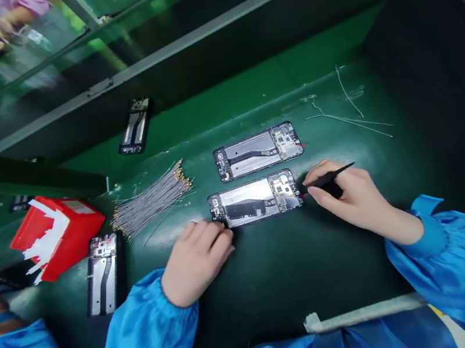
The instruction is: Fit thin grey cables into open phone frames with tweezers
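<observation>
An opened phone (pixel 247 195) lies flat on the green mat, its metal plate and circuit board showing. At its lower left corner rests my left hand (pixel 199 257), fingers curled together; what they hold, if anything, is hidden. My right hand (pixel 346 194) is beside the phone's right end, closed on black tweezers (pixel 330 176) whose dark end points up to the right. A second opened phone (pixel 258 151) lies just behind the first. To the left is a bundle of thin grey cables (pixel 153 201) with gold-coloured ends.
A red box (pixel 72 234) with white strips stands at the left, beside another opened phone (pixel 105 276). One more phone (pixel 135 126) lies further back. Loose cables (pixel 351 120) are at the right. Other people's hands show at far left and upper left.
</observation>
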The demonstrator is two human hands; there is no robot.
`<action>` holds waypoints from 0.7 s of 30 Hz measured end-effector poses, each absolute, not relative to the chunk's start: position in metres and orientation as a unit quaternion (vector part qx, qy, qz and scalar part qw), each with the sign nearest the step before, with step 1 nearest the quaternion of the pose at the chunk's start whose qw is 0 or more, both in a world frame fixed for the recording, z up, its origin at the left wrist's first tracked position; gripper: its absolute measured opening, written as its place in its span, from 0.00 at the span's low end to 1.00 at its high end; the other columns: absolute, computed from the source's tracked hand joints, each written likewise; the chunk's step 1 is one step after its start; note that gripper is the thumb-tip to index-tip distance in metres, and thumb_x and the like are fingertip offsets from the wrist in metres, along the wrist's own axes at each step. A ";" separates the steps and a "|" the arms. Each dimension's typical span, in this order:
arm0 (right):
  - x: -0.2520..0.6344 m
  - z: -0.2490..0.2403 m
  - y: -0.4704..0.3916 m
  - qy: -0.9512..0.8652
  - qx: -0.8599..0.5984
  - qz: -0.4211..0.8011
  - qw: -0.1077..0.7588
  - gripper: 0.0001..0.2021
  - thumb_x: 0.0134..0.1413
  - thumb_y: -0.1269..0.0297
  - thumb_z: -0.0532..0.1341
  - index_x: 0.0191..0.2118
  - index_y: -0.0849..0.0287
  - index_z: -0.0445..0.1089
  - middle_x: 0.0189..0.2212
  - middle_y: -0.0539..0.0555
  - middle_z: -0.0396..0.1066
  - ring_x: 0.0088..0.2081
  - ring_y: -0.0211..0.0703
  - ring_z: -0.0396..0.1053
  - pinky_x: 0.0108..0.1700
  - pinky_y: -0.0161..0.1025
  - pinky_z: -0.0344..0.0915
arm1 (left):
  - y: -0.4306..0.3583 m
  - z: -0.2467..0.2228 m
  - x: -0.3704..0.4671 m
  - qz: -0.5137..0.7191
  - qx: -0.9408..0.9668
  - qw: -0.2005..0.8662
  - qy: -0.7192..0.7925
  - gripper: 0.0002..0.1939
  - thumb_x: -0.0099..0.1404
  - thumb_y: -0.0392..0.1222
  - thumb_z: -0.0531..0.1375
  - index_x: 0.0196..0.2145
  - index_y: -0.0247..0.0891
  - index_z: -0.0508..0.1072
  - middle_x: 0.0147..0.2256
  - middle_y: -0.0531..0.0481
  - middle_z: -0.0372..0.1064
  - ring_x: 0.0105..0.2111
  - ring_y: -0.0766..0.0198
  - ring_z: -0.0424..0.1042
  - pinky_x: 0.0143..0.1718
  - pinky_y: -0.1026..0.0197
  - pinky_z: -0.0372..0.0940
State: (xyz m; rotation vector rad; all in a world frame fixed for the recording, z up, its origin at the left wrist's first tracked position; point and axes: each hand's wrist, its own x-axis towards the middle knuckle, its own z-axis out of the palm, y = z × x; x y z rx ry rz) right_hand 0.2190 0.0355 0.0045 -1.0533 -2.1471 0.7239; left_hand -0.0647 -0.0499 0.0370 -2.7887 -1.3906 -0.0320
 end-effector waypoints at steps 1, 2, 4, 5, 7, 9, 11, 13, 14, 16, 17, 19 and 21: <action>0.218 0.005 0.035 -0.816 -0.397 0.279 0.314 0.05 0.51 0.71 0.55 0.35 0.56 0.62 0.31 0.53 0.68 0.33 0.42 0.68 0.33 0.39 0.65 | -0.050 0.035 -0.055 -0.010 -0.901 0.017 -0.433 0.04 0.63 0.38 0.53 0.36 0.36 0.66 0.33 0.48 0.66 0.31 0.62 0.63 0.32 0.59 0.57; 0.218 0.005 0.034 -0.817 -0.395 0.281 0.311 0.05 0.51 0.71 0.55 0.35 0.56 0.62 0.31 0.53 0.68 0.33 0.42 0.68 0.33 0.39 0.65 | -0.050 0.033 -0.046 -0.011 -0.906 0.022 -0.423 0.04 0.62 0.36 0.54 0.36 0.36 0.66 0.33 0.48 0.66 0.30 0.62 0.62 0.32 0.59 0.57; 0.217 0.005 0.032 -0.822 -0.388 0.285 0.304 0.05 0.52 0.71 0.55 0.36 0.57 0.62 0.31 0.53 0.68 0.33 0.41 0.68 0.33 0.38 0.65 | -0.047 0.027 -0.032 -0.016 -0.910 0.033 -0.413 0.05 0.62 0.34 0.53 0.37 0.36 0.66 0.32 0.49 0.66 0.30 0.63 0.62 0.31 0.59 0.56; 0.217 0.005 0.030 -0.825 -0.383 0.289 0.300 0.05 0.52 0.72 0.55 0.37 0.57 0.62 0.31 0.53 0.68 0.33 0.41 0.68 0.33 0.38 0.65 | -0.044 0.025 -0.027 -0.021 -0.911 0.038 -0.409 0.05 0.63 0.34 0.53 0.37 0.36 0.66 0.32 0.50 0.66 0.30 0.63 0.62 0.31 0.59 0.56; 0.217 0.005 0.028 -0.827 -0.369 0.297 0.301 0.06 0.52 0.72 0.55 0.37 0.58 0.62 0.32 0.54 0.68 0.34 0.41 0.68 0.35 0.38 0.66 | -0.039 0.021 -0.020 -0.035 -0.911 0.048 -0.408 0.05 0.63 0.34 0.52 0.38 0.36 0.66 0.32 0.50 0.66 0.30 0.64 0.62 0.31 0.60 0.56; 0.218 0.005 0.025 -0.826 -0.357 0.306 0.310 0.07 0.52 0.72 0.55 0.38 0.58 0.62 0.33 0.54 0.68 0.36 0.42 0.68 0.37 0.39 0.66 | -0.035 0.019 -0.015 -0.053 -0.908 0.054 -0.413 0.06 0.63 0.33 0.52 0.38 0.35 0.66 0.32 0.49 0.67 0.30 0.64 0.62 0.31 0.60 0.57; 0.220 0.004 0.023 -0.822 -0.353 0.315 0.316 0.08 0.52 0.72 0.56 0.39 0.58 0.63 0.34 0.55 0.68 0.37 0.42 0.68 0.38 0.40 0.66 | -0.033 0.019 -0.011 -0.070 -0.906 0.054 -0.414 0.06 0.63 0.33 0.52 0.38 0.34 0.66 0.32 0.49 0.67 0.30 0.64 0.62 0.31 0.61 0.57; 0.221 0.004 0.022 -0.816 -0.353 0.327 0.322 0.09 0.51 0.73 0.56 0.40 0.57 0.63 0.34 0.55 0.68 0.38 0.43 0.67 0.39 0.41 0.66 | -0.033 0.020 -0.005 -0.085 -0.907 0.049 -0.409 0.05 0.63 0.32 0.52 0.37 0.34 0.66 0.31 0.50 0.67 0.29 0.64 0.62 0.31 0.61 0.56; 0.221 0.004 0.022 -0.812 -0.351 0.334 0.325 0.10 0.51 0.73 0.57 0.40 0.57 0.63 0.34 0.55 0.68 0.38 0.43 0.67 0.39 0.42 0.66 | -0.032 0.020 -0.002 -0.093 -0.907 0.049 -0.407 0.05 0.63 0.32 0.52 0.37 0.34 0.66 0.31 0.50 0.67 0.29 0.64 0.62 0.30 0.61 0.56; 0.222 0.005 0.022 -0.805 -0.344 0.350 0.333 0.10 0.50 0.74 0.57 0.40 0.57 0.63 0.34 0.54 0.68 0.38 0.43 0.67 0.39 0.42 0.66 | -0.032 0.020 0.003 -0.103 -0.905 0.051 -0.410 0.05 0.62 0.32 0.53 0.36 0.35 0.67 0.31 0.50 0.67 0.28 0.65 0.62 0.30 0.61 0.56; 0.222 0.005 0.022 -0.802 -0.339 0.358 0.337 0.10 0.50 0.74 0.57 0.40 0.57 0.63 0.34 0.54 0.68 0.38 0.43 0.67 0.39 0.42 0.66 | -0.032 0.019 0.004 -0.107 -0.903 0.052 -0.413 0.05 0.62 0.31 0.53 0.36 0.35 0.67 0.30 0.50 0.67 0.28 0.65 0.62 0.29 0.61 0.55; 0.222 0.006 0.021 -0.797 -0.328 0.374 0.342 0.10 0.49 0.74 0.57 0.39 0.57 0.63 0.34 0.54 0.68 0.37 0.42 0.68 0.39 0.41 0.66 | -0.032 0.017 0.006 -0.112 -0.899 0.053 -0.421 0.04 0.62 0.32 0.53 0.35 0.34 0.67 0.30 0.50 0.67 0.28 0.65 0.62 0.28 0.61 0.55; 0.222 0.007 0.021 -0.794 -0.323 0.386 0.341 0.10 0.49 0.74 0.57 0.39 0.57 0.63 0.34 0.54 0.68 0.37 0.42 0.68 0.38 0.41 0.67 | -0.033 0.015 0.006 -0.115 -0.897 0.051 -0.425 0.04 0.62 0.32 0.54 0.35 0.33 0.67 0.29 0.50 0.67 0.28 0.65 0.62 0.28 0.61 0.55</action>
